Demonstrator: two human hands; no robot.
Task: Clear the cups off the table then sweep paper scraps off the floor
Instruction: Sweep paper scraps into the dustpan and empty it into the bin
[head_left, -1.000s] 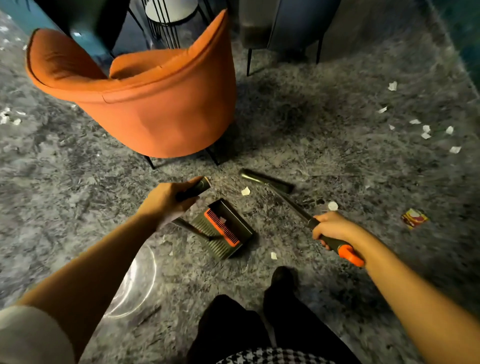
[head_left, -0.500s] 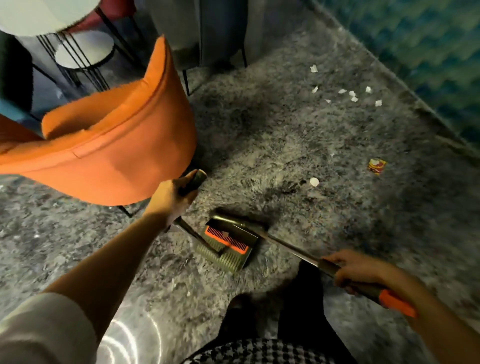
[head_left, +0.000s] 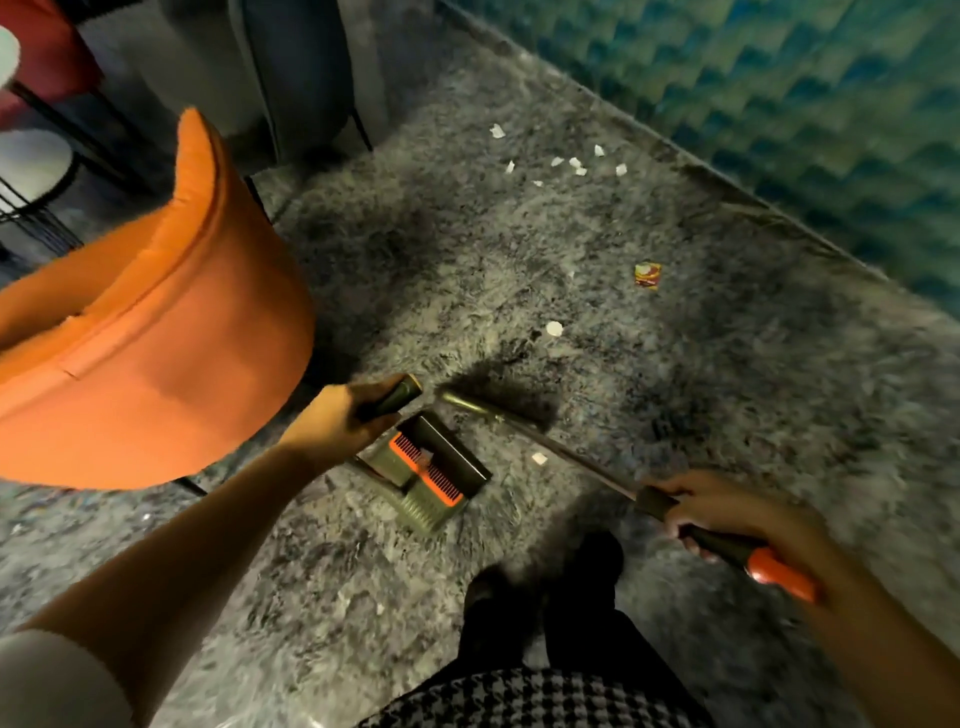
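My left hand (head_left: 343, 421) grips the dark handle of an olive dustpan (head_left: 426, 475) with an orange comb, which rests on the grey shag carpet. My right hand (head_left: 722, 514) grips the broom handle (head_left: 587, 465) near its orange end (head_left: 782, 574). The broom head (head_left: 498, 402) lies on the carpet just beyond the dustpan. White paper scraps lie on the carpet: one (head_left: 539, 458) beside the broom handle, one (head_left: 554, 328) farther out, and several (head_left: 574, 162) near the far wall. A red and yellow wrapper (head_left: 647, 274) lies to the right.
An orange armchair (head_left: 156, 332) stands close on the left. Black metal table legs (head_left: 47, 171) and a grey chair (head_left: 296, 78) are behind it. A teal padded wall (head_left: 810, 104) borders the carpet on the right. My feet (head_left: 545, 582) are just below the dustpan.
The view has swung right toward the wall. The broom head swept over to the dustpan, then moved back out beyond it. The scrap that lay near the dustpan is no longer visible.
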